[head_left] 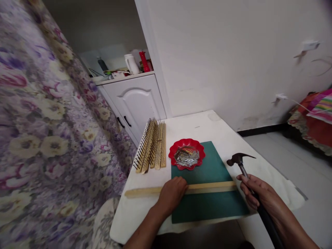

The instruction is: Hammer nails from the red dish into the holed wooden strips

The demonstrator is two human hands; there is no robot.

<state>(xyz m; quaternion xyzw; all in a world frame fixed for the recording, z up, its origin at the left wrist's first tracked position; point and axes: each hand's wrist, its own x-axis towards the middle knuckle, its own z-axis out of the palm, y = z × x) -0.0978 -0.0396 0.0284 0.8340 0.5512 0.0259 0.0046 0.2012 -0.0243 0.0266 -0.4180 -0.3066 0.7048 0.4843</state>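
Note:
My left hand (173, 193) is closed over a long wooden strip (210, 187) that lies crosswise on a green mat (207, 207). In my right hand (261, 193) is a claw hammer (241, 164), gripped along its shaft with the head raised above the mat's right side. A red scalloped dish (172, 154) stands on the far part of the mat, beyond the strip. Several loose nails (188, 157), silver and brown, fill it. To the left of the dish, wooden strips studded with upright nails (153, 147) lie side by side.
The white table (145, 214) reaches back to a wall. A single nail (197, 127) lies near its far edge. Behind stands a white cabinet (140, 100) with a white jug (131, 64) on top. A floral curtain (52, 138) hangs at left; a bed (316, 117) is at far right.

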